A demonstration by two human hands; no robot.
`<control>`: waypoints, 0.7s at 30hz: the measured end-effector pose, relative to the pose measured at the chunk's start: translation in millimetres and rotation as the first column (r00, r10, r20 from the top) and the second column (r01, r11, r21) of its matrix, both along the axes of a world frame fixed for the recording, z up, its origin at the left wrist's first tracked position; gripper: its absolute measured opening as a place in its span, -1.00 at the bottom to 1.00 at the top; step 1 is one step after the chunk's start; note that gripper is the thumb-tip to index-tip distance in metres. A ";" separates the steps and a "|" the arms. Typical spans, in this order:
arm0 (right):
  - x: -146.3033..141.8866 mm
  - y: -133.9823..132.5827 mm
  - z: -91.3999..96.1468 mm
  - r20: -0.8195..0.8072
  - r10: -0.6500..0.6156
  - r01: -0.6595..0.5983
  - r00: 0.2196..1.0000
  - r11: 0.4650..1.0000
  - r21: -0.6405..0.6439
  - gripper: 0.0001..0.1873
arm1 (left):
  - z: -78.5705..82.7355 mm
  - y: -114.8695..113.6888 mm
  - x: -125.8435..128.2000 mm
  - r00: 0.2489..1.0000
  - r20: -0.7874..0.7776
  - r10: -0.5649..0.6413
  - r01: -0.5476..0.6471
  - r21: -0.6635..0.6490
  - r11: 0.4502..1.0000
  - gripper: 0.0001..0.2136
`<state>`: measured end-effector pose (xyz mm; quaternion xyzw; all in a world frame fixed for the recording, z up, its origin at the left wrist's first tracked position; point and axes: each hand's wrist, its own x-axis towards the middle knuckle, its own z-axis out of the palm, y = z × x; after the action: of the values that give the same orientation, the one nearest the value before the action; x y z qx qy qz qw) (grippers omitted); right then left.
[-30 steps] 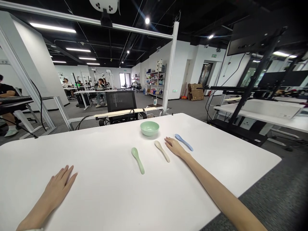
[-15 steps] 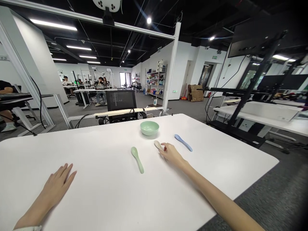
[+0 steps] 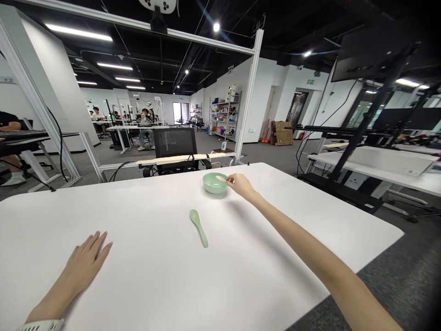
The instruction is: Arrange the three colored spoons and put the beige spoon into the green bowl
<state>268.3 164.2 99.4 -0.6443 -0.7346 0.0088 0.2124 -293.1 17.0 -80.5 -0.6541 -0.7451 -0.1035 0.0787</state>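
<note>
Right hand (image 3: 241,186) has its fingers pinched shut on a cream spoon (image 3: 221,178), tip poking over a mint-green bowl (image 3: 214,188) just past the fingertips, with a green spoon (image 3: 199,228) lying nearer the person, and the left hand (image 3: 81,266) sits flat, fingers open, on the white table (image 3: 155,207).

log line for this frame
right hand: cream spoon over mint bowl | left hand: flat on white table | pale green spoon: on table

Legible marking: a 2-digit number, blurred, perhaps 13 or 15, on a placard (image 3: 7,80) on the white wall at far left. A green sign (image 3: 310,82) above the far doorway and a small wall label (image 3: 251,130) are too small to read.
</note>
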 end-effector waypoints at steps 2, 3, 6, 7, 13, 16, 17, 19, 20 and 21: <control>-12.9 18.4 5.1 0.116 -0.047 0.053 0.992 0.997 -0.049 -0.68 | 3.3 -0.6 1.9 0.999 0.028 0.025 -0.025 -0.024 0.999 -0.28; -18.6 25.7 5.2 0.166 -0.064 0.076 0.984 0.995 -0.067 -0.68 | 4.7 -1.0 2.8 0.999 0.041 0.029 -0.027 -0.030 0.999 -0.28; -32.0 40.3 -0.8 0.244 -0.079 0.106 0.967 0.989 -0.099 -0.68 | 7.5 -2.3 5.4 0.997 0.078 0.025 -0.024 -0.024 0.999 -0.26; -35.0 43.0 -3.6 0.249 -0.081 0.109 0.965 0.989 -0.104 -0.69 | 7.8 -2.7 6.1 0.996 0.086 0.026 -0.025 -0.017 1.000 -0.26; -38.0 46.9 -8.8 0.244 -0.092 0.121 0.965 0.987 -0.108 -0.65 | 9.4 -4.9 9.9 0.995 0.093 0.019 -0.019 -0.007 1.000 -0.24; -25.2 40.0 -4.9 0.217 -0.088 0.105 0.972 0.992 -0.069 -0.56 | 12.2 -5.9 12.6 0.994 0.109 0.025 -0.024 -0.010 1.000 -0.22; -18.4 35.7 -5.1 0.186 -0.081 0.089 0.979 0.995 -0.033 -0.54 | 13.3 -6.3 13.7 0.993 0.116 0.028 -0.028 -0.009 1.000 -0.21; -2.0 24.5 -10.4 0.092 -0.060 0.054 0.994 0.997 0.060 -0.54 | 15.2 -6.8 15.9 0.991 0.131 0.033 -0.031 -0.012 0.999 -0.20; 7.1 17.6 -15.9 0.037 -0.045 0.041 0.998 0.994 0.105 -0.55 | 15.8 -7.0 16.9 0.990 0.138 0.036 -0.034 -0.016 0.999 -0.19; 16.2 10.1 -23.5 -0.011 -0.030 0.031 0.999 0.990 0.138 -0.56 | 16.3 -7.2 17.8 0.989 0.143 0.037 -0.034 -0.021 0.999 -0.18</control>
<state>284.5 174.3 75.9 -0.6392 -0.7226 -0.0423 0.2598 -275.3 9.8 -64.2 -0.6324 -0.7612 -0.1421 0.0207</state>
